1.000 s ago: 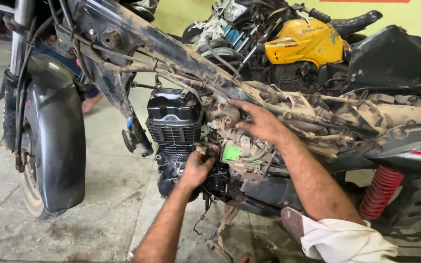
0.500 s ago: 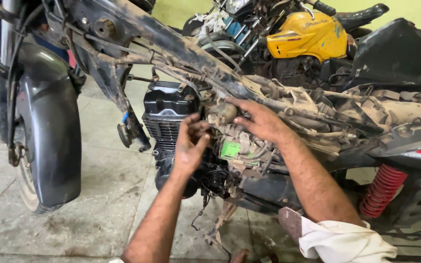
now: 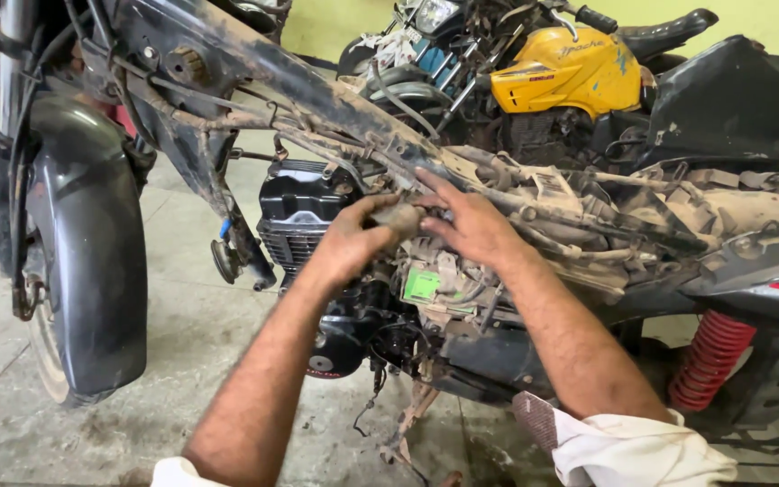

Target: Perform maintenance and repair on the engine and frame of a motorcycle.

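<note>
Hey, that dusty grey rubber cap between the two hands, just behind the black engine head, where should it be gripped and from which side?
Probably around the rounded body of the dusty grey rubber cap, coming from the open near side. The mud-caked frame tube crosses close above it and wiring crowds behind it, so the top and rear look blocked. The left hand already wraps it from the front, and the right hand steadies the rear.

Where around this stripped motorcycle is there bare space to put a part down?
Bare concrete floor lies between the front wheel and the black engine. It is crowded around the left hand and right hand, amid dusty cables, and behind by the yellow motorcycle.
</note>
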